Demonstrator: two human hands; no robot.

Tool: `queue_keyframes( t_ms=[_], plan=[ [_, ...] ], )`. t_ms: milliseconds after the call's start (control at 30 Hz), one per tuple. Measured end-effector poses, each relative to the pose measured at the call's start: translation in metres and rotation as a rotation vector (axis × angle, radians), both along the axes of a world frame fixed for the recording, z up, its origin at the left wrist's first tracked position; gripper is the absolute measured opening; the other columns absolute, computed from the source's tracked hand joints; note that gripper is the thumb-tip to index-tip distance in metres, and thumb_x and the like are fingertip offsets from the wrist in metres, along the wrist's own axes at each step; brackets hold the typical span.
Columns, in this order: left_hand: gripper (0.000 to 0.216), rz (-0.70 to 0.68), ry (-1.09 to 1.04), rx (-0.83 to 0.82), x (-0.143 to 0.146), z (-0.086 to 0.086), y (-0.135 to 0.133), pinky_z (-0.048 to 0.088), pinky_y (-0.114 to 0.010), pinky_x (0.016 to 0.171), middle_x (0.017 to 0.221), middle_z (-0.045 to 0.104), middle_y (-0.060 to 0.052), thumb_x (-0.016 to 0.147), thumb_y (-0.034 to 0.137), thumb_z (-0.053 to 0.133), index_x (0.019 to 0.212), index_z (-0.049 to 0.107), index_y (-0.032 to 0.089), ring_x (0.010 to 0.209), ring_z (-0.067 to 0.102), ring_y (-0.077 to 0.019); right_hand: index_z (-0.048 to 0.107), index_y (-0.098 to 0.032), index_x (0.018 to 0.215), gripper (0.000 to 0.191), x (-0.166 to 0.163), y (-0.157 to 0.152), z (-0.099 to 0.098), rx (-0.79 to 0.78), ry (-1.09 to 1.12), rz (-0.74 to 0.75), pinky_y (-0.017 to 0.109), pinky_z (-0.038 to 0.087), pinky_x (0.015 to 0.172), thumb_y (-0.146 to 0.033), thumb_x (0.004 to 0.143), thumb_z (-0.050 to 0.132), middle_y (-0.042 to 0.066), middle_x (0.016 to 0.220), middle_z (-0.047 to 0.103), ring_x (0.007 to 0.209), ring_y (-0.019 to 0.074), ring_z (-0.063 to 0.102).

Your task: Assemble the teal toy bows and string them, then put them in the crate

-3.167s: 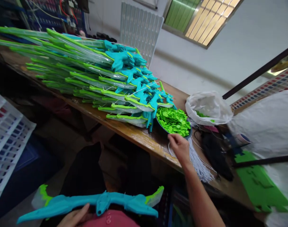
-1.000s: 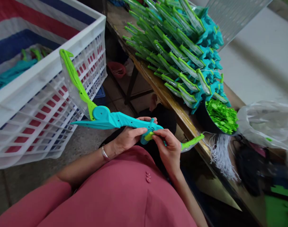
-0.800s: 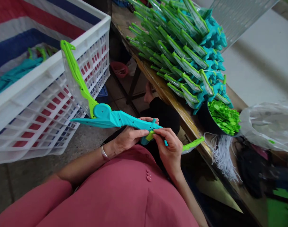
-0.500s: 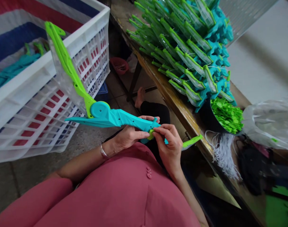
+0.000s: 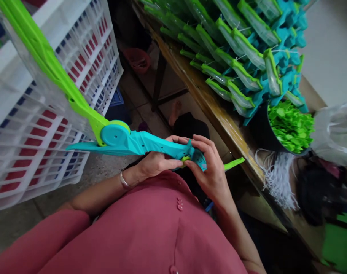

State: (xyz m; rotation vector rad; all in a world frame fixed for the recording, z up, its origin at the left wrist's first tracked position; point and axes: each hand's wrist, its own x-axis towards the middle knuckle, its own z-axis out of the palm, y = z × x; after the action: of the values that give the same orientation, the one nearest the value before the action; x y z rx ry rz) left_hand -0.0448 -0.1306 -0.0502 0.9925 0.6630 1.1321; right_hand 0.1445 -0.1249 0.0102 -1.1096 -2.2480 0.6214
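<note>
A long turquoise plastic toy part [image 5: 150, 144] with a round hinge lies across both my hands. From the hinge a lime-green arm [image 5: 50, 64] with a clear plastic edge rises toward the upper left. My left hand [image 5: 155, 165] grips the turquoise part from below, its thumb against a small lime-green piece [image 5: 185, 158]. My right hand [image 5: 210, 163] is closed around the part's right end, thumb on the same small piece. Another lime-green strip [image 5: 234, 163] sticks out beyond my right hand; how it joins the rest is hidden.
A white lattice crate [image 5: 85, 64] stands at the left. On the wooden table [image 5: 202, 99] lies a stack of turquoise and green assemblies [image 5: 236, 72]. A black bowl of small green pieces [image 5: 290, 125], white strings [image 5: 280, 182] and a clear plastic bag [image 5: 336, 133] sit at the right.
My view has moved nearer the toy part and shifted. My right hand's fingers now wrap over the part's right end, where before they pinched at the small green piece.
</note>
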Motion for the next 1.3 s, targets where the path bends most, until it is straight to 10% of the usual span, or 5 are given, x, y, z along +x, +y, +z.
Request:
queue_keyframes(
  t_ms=[333, 1300],
  plan=[
    [0.053, -0.103, -0.112, -0.306, 0.021, -0.020, 0.029, 0.053, -0.033, 0.084, 0.108, 0.072, -0.005, 0.072, 0.016, 0.081, 0.122, 0.066, 0.023, 0.095, 0.066, -0.0204, 0.065, -0.025, 0.111, 0.021, 0.022, 0.010, -0.049, 0.093, 0.146, -0.113, 0.046, 0.056, 0.099, -0.015, 0.093, 0.071, 0.009, 0.134, 0.058, 0.122, 0.0255, 0.060],
    [0.056, -0.220, -0.100, -0.649, 0.078, -0.022, 0.066, 0.051, -0.028, 0.075, 0.095, 0.069, 0.000, 0.065, 0.014, 0.080, 0.119, 0.068, 0.025, 0.086, 0.063, -0.0172, 0.061, -0.024, 0.122, 0.030, 0.072, 0.012, -0.064, -0.069, 0.157, -0.252, 0.053, 0.055, 0.102, -0.028, 0.094, 0.072, 0.015, 0.141, 0.055, 0.130, 0.0316, 0.057]
  ],
)
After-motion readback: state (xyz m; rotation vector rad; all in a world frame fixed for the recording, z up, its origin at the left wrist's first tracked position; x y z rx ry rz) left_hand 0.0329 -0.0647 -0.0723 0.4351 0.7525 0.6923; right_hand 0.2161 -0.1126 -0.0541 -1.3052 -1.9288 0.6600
